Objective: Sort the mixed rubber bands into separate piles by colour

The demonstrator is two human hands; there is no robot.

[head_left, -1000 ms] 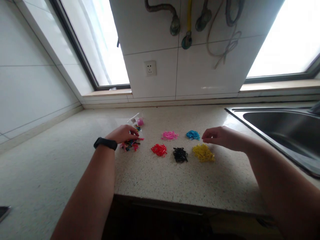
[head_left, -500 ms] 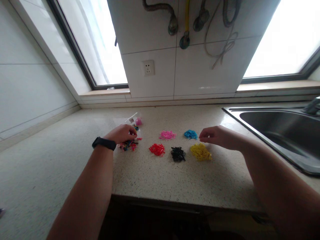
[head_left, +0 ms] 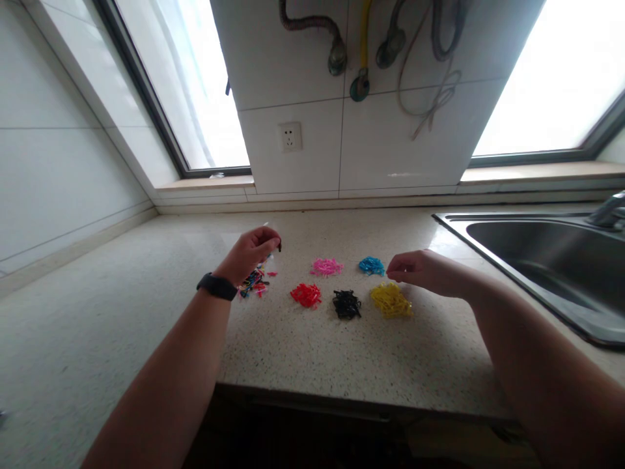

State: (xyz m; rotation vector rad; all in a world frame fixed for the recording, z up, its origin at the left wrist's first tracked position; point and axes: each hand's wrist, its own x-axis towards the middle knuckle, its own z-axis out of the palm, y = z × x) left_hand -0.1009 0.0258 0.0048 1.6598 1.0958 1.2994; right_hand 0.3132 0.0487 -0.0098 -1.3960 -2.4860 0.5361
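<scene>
My left hand (head_left: 254, 251), with a black band on its wrist, pinches a small black rubber band (head_left: 280, 246) above the counter. Below it lies a mixed pile of small coloured rubber bands (head_left: 252, 284), partly covered by the hand. My right hand (head_left: 413, 268) is closed, fingertips together, beside the blue pile (head_left: 372, 265) and just above the yellow pile (head_left: 391, 301). Whatever its fingers hold is too small to make out. Between the hands sit a pink pile (head_left: 327, 266), a red pile (head_left: 306, 295) and a black pile (head_left: 347, 304).
The speckled counter (head_left: 312, 352) runs up to a tiled wall with a socket (head_left: 291, 137). Hoses and a loose cord (head_left: 430, 107) hang on the wall. A steel sink (head_left: 551, 260) with a tap (head_left: 608, 212) is set in at the right.
My left hand has risen from the mixed pile and shifted right and away from me, now showing a black rubber band. It now covers the clear bag behind. My right hand stays almost still.
</scene>
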